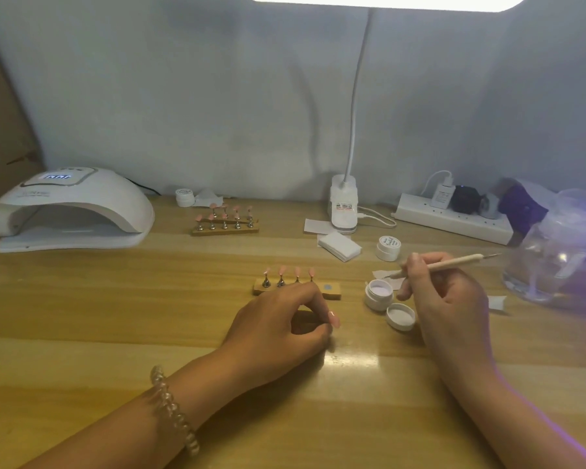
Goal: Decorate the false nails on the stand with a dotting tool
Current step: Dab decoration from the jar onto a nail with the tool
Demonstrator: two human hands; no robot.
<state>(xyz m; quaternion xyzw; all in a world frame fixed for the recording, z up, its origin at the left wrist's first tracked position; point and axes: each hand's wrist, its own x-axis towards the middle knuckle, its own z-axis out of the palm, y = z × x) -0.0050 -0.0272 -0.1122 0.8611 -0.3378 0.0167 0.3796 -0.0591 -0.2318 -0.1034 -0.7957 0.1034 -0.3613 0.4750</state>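
Observation:
A small wooden stand (332, 290) at the table's middle carries several pink false nails (282, 270) on metal pegs; its right-hand spot shows a bare grey disc. My left hand (285, 321) rests just in front of it, fingers curled, pinching one pink false nail (334, 319) at the fingertips. My right hand (449, 292) grips a wooden dotting tool (454, 262), held nearly level, its lower tip over a scrap of paper (391, 280). An open white gel pot (379, 294) and its lid (401, 316) lie between my hands.
A white nail lamp (70, 211) stands at back left. A second stand with pink nails (224, 221) sits behind, with a closed pot (185, 197). Desk lamp base (344, 204), wipes (339, 246), another closed pot (388, 247), power strip (454, 218), clear jar (552, 262) at right.

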